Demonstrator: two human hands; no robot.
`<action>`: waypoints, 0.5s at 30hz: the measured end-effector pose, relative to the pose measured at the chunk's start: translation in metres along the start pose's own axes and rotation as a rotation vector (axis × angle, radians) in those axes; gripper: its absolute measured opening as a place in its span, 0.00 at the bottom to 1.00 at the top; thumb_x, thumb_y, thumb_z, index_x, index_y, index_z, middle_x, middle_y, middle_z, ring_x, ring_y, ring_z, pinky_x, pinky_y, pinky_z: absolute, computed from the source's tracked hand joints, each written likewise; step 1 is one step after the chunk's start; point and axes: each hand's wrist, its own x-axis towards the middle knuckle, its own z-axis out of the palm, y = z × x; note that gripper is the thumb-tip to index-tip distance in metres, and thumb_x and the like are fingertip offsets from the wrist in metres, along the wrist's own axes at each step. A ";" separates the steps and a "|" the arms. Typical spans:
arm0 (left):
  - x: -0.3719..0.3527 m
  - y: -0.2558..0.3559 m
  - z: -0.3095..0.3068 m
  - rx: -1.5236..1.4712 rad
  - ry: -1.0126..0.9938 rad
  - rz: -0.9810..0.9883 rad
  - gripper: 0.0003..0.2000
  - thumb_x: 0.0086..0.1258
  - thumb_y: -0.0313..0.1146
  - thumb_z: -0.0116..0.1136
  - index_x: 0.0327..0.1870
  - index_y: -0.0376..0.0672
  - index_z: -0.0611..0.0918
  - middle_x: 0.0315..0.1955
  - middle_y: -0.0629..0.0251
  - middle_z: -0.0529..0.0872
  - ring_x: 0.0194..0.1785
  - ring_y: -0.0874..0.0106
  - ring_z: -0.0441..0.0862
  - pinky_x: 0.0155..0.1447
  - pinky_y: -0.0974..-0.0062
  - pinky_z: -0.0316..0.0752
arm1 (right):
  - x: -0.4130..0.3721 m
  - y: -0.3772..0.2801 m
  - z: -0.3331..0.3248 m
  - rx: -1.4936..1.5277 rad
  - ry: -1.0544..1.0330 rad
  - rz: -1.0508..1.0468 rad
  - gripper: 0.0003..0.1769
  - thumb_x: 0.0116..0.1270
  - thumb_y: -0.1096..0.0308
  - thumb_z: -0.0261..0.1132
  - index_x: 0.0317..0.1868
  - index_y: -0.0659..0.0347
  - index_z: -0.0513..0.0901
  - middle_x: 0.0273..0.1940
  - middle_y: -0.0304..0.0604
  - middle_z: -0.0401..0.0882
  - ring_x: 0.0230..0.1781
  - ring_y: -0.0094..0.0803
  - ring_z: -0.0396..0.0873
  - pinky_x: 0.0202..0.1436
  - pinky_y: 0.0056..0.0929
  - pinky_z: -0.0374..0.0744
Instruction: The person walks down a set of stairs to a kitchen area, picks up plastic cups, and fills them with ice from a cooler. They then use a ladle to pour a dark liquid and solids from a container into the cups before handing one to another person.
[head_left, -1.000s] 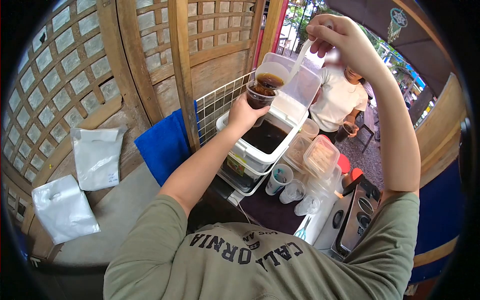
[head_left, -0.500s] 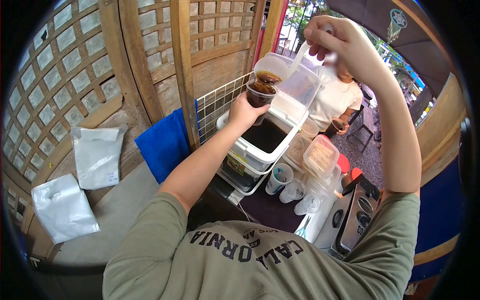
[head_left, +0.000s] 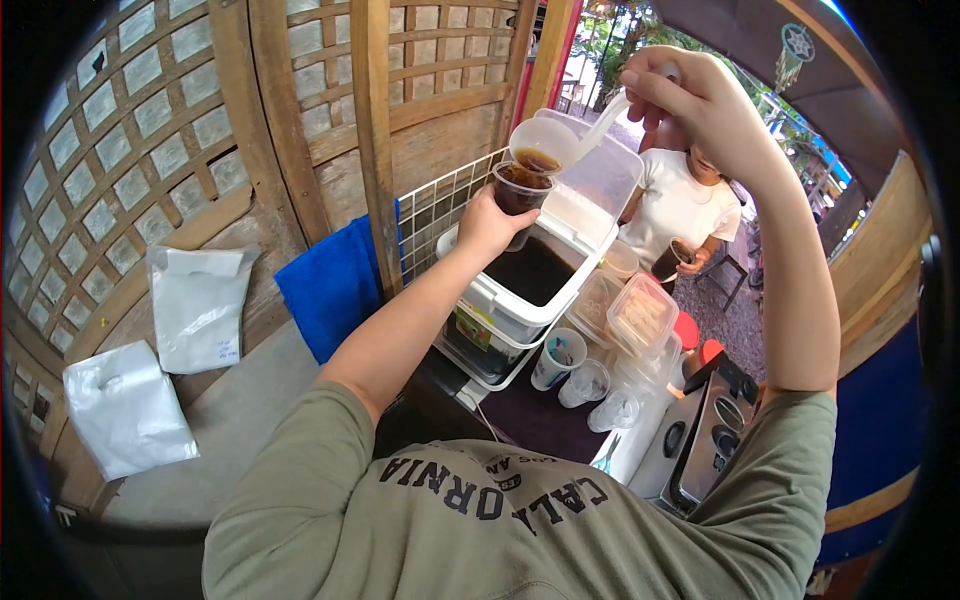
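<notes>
My left hand (head_left: 487, 228) is wrapped round a clear plastic cup (head_left: 520, 196) of dark brown liquid, held above a white-rimmed tub. My right hand (head_left: 668, 92), raised high, grips the handle of a translucent ladle (head_left: 542, 142). The ladle's bowl is tilted at the cup's rim with some brown liquid in it. Below the cup, the open tub (head_left: 478, 297) holds more dark liquid. Its clear lid (head_left: 600, 160) stands raised behind it.
Beside the tub are a stack of clear food containers (head_left: 642, 312), patterned and clear cups (head_left: 558, 358) and a metal appliance (head_left: 712, 440). A blue cloth (head_left: 325, 285) and plastic bags (head_left: 130, 412) hang left. Across the counter stands a person (head_left: 685, 205) holding a dark drink.
The liquid in the ladle's bowl looks lower. My right hand has come down slightly. The person opposite appears a little farther right, and the view has shifted slightly.
</notes>
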 end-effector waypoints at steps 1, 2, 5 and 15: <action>0.000 0.000 0.000 -0.006 -0.003 0.002 0.30 0.44 0.48 0.74 0.44 0.35 0.79 0.43 0.51 0.82 0.49 0.56 0.80 0.54 0.64 0.74 | 0.001 0.005 -0.002 0.005 0.012 -0.041 0.14 0.69 0.60 0.59 0.36 0.64 0.78 0.26 0.37 0.76 0.29 0.21 0.78 0.32 0.21 0.75; 0.000 0.001 -0.001 -0.012 -0.006 0.004 0.30 0.44 0.48 0.74 0.44 0.35 0.79 0.43 0.51 0.82 0.49 0.56 0.80 0.54 0.64 0.74 | 0.003 0.011 -0.005 0.009 0.025 -0.081 0.14 0.69 0.60 0.58 0.37 0.65 0.78 0.27 0.37 0.77 0.30 0.21 0.79 0.33 0.21 0.76; -0.001 0.001 -0.002 0.003 0.006 0.017 0.28 0.46 0.43 0.74 0.46 0.34 0.79 0.42 0.52 0.84 0.47 0.61 0.82 0.53 0.67 0.75 | 0.009 0.030 -0.018 0.051 0.126 -0.123 0.14 0.69 0.61 0.58 0.40 0.66 0.78 0.29 0.40 0.79 0.32 0.22 0.79 0.34 0.22 0.76; -0.024 0.036 -0.042 -0.119 -0.042 0.003 0.27 0.45 0.39 0.75 0.45 0.35 0.79 0.40 0.54 0.86 0.43 0.63 0.84 0.49 0.69 0.77 | 0.032 0.108 -0.042 0.259 0.180 0.044 0.15 0.69 0.59 0.57 0.40 0.64 0.77 0.28 0.43 0.81 0.25 0.21 0.76 0.34 0.19 0.75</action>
